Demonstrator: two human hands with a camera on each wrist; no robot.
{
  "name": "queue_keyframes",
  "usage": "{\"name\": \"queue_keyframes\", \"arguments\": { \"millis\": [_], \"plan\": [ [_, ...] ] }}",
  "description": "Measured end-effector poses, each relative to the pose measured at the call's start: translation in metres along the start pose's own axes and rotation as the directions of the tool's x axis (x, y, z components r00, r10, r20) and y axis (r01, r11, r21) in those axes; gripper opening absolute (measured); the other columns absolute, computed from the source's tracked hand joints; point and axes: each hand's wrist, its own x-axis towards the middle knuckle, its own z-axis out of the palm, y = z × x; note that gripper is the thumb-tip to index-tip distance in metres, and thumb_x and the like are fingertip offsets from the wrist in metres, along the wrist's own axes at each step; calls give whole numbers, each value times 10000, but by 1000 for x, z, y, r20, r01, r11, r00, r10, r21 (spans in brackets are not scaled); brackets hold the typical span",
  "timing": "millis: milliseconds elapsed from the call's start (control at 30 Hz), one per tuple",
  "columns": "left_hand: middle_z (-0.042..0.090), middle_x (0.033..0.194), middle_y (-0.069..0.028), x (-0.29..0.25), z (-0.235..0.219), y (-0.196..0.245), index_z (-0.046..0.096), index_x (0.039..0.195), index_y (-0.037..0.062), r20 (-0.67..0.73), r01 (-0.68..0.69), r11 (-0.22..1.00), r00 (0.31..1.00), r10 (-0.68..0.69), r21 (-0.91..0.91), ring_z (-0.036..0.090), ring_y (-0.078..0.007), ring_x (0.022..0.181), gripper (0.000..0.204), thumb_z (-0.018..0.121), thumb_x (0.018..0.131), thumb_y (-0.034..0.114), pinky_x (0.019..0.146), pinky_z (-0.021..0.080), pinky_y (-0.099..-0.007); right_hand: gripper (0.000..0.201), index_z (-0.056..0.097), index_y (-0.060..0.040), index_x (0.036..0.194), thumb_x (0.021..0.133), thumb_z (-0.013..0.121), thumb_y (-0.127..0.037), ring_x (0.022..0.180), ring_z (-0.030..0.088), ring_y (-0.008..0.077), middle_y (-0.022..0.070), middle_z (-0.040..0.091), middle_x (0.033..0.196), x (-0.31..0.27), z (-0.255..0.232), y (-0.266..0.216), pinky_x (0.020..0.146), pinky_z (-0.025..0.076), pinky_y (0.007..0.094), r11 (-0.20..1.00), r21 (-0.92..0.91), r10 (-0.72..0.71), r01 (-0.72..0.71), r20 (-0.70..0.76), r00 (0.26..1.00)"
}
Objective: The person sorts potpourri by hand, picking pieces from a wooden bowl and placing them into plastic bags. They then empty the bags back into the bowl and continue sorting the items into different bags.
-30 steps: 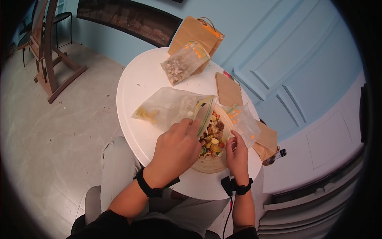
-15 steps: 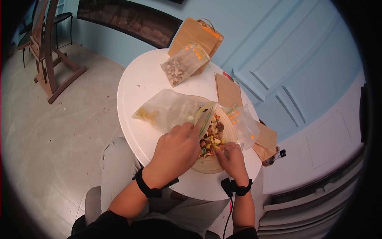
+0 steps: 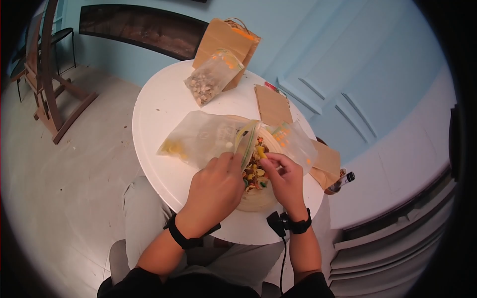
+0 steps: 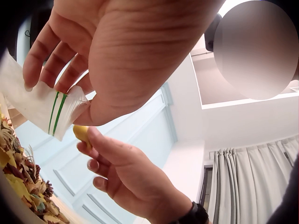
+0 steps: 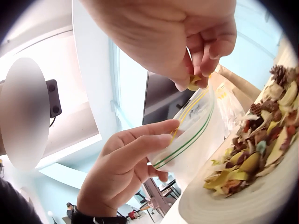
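In the head view, my left hand (image 3: pixel 213 188) pinches the open mouth of a zip bag (image 3: pixel 201 139) at its near side. The bag lies on its side over the plate's left part, with yellow pieces showing at its far bottom corner. My right hand (image 3: pixel 285 181) pinches a small yellow dried piece (image 5: pixel 194 83) between thumb and fingers, right by the bag's zip edge. Below both hands, a heap of potpourri (image 3: pixel 254 174) in yellow, brown, red and green lies on a round, ridged, pale plate (image 3: pixel 258 202). The left hand covers part of the plate.
Behind, on the white round table (image 3: pixel 156 107), a zip bag of pale pieces (image 3: pixel 204 87) leans against a brown paper bag (image 3: pixel 226 44). To the right lie folded brown paper (image 3: pixel 272 105), a clear zip bag (image 3: pixel 298 149) and another brown paper bag (image 3: pixel 325 164).
My right hand has gone down to the potpourri heap, picked up the yellow piece and brought it to the bag's mouth. The left hand keeps its hold; the head view has shifted slightly.
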Motion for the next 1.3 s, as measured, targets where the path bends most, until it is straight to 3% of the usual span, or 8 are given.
{"name": "queue_keyframes", "arguments": {
  "millis": [133, 233, 433, 533, 633, 733, 1033, 1300],
  "plan": [
    [618, 1056, -158, 1, 1, 6, 601, 1203, -50, -91, -61, 998, 994, 62, 12, 664, -315, 884, 423, 677, 802, 62, 690, 575, -409, 232, 727, 37, 1095, 919, 770, -107, 720, 560, 21, 3, 697, 852, 12, 17, -16, 634, 466, 185, 1000, -18, -13, 16, 155, 988],
    [621, 1079, -165, 1, 0, 4, 594, 1234, -50, -109, -74, 997, 991, 74, 7, 664, -319, 904, 439, 682, 822, 74, 693, 573, -414, 260, 732, 14, 1097, 899, 782, -146, 665, 583, 84, 69, 719, 847, 18, 26, -15, 619, 495, 228, 998, -43, -39, 46, 157, 987],
    [628, 1111, -169, 1, -6, 1, 597, 1236, -47, -103, -48, 999, 994, 49, 7, 670, -328, 915, 428, 684, 834, 72, 698, 576, -415, 223, 738, -13, 1092, 919, 751, -153, 634, 592, 105, 71, 714, 810, 12, 32, -17, 603, 496, 261, 992, -16, -123, 123, 4, 992],
    [632, 1144, -184, 1, -10, -4, 603, 1264, -53, -118, 3, 1000, 993, -4, -6, 682, -351, 898, 445, 688, 843, 63, 722, 563, -419, 158, 747, -37, 1029, 917, 743, -150, 637, 640, 160, 81, 711, 796, 12, 23, -8, 587, 509, 307, 952, -246, -224, 180, -160, 961],
    [636, 1141, -190, 3, -13, -7, 611, 1257, -63, -143, 10, 1000, 990, -12, -17, 682, -352, 888, 435, 686, 848, 62, 728, 561, -421, 130, 747, -73, 941, 914, 736, -200, 662, 676, 245, 94, 706, 780, 16, 6, 12, 572, 521, 361, 701, -641, -438, 313, -41, 898],
    [636, 1143, -191, 3, -14, -7, 613, 1259, -66, -143, 11, 999, 990, -16, -34, 682, -356, 885, 434, 686, 851, 62, 730, 561, -423, 167, 732, -100, 887, 909, 727, -265, 695, 686, 291, 92, 695, 759, 15, -9, 20, 564, 525, 405, 531, -793, -276, 297, 169, 946],
    [636, 1141, -188, 3, -13, -5, 609, 1262, -62, -112, 11, 1000, 994, -13, -22, 680, -362, 888, 427, 678, 862, 71, 731, 559, -425, 196, 720, -94, 911, 910, 715, -290, 720, 678, 283, 71, 658, 737, 7, -16, 27, 582, 538, 415, 378, -879, -193, 291, 233, 953],
    [637, 1138, -185, 2, -12, -7, 608, 1265, -49, -91, 14, 1000, 996, -15, -18, 680, -364, 895, 425, 676, 868, 85, 734, 562, -430, 169, 727, -97, 993, 926, 684, -246, 814, 688, 290, 84, 676, 814, 1, -13, 39, 655, 562, 426, 489, -795, -125, 357, 342, 932]
  ]
}}
